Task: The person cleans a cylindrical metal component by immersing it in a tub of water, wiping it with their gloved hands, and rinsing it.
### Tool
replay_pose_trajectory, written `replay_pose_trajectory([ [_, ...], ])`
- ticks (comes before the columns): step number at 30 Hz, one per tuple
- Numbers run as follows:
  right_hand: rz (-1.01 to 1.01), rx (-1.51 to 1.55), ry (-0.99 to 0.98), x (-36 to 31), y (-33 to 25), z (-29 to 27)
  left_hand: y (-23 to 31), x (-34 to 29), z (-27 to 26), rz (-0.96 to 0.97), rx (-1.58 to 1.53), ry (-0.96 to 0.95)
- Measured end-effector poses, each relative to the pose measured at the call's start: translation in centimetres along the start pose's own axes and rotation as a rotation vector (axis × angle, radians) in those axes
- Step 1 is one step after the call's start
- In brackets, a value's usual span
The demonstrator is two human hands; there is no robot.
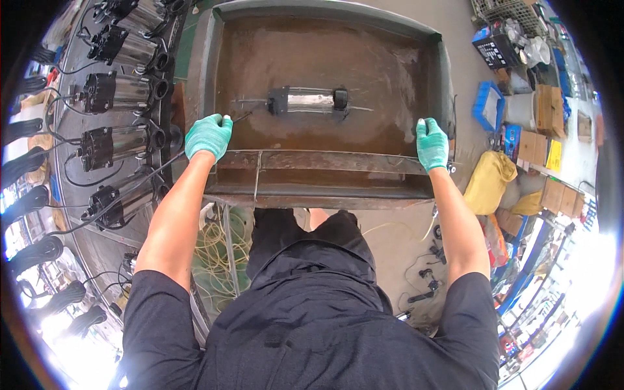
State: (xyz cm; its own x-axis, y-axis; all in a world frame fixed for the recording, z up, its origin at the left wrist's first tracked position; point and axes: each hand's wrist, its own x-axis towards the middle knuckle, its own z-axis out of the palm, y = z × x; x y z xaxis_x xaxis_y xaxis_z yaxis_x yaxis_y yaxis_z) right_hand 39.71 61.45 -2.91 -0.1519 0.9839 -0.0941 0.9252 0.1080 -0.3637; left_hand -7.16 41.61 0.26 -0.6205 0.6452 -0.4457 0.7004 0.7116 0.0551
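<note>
The cylindrical unit (310,101), silver with black ends, lay on its side inside the brown-floored metal tank (447,78), beyond the crossbar (338,162). The left hand (208,136), gloved in green, was positioned at the tank's left wall, fingers curled around the black cable (170,162). The right hand (432,144), likewise gloved, was located beside the right wall, fingers bent; whether it gripped anything could not be determined. Similar units (114,144) stood in a row at left

The left arm (174,221) and right arm (456,221) stretch out. At ten o'clock, the left hand (208,138) is curled; at two, the right hand (432,145) maybe curls too.
</note>
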Motion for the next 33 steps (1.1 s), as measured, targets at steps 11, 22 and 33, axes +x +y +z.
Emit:
replay_pose_trajectory([
  [11, 0.031, -0.040, -0.060, 0.05, -0.88, -0.64, 0.14, 0.22, -0.05, -0.025, 0.024, 0.012],
  [22, 0.026, -0.046, -0.053, 0.18, -0.25, -0.29, 0.08, 0.43, 0.19, -0.009, 0.031, 0.020],
  [33, 0.003, -0.029, -0.066, 0.07, -0.43, -0.46, 0.07, 0.30, 0.04, -0.024, 0.015, 0.011],
])
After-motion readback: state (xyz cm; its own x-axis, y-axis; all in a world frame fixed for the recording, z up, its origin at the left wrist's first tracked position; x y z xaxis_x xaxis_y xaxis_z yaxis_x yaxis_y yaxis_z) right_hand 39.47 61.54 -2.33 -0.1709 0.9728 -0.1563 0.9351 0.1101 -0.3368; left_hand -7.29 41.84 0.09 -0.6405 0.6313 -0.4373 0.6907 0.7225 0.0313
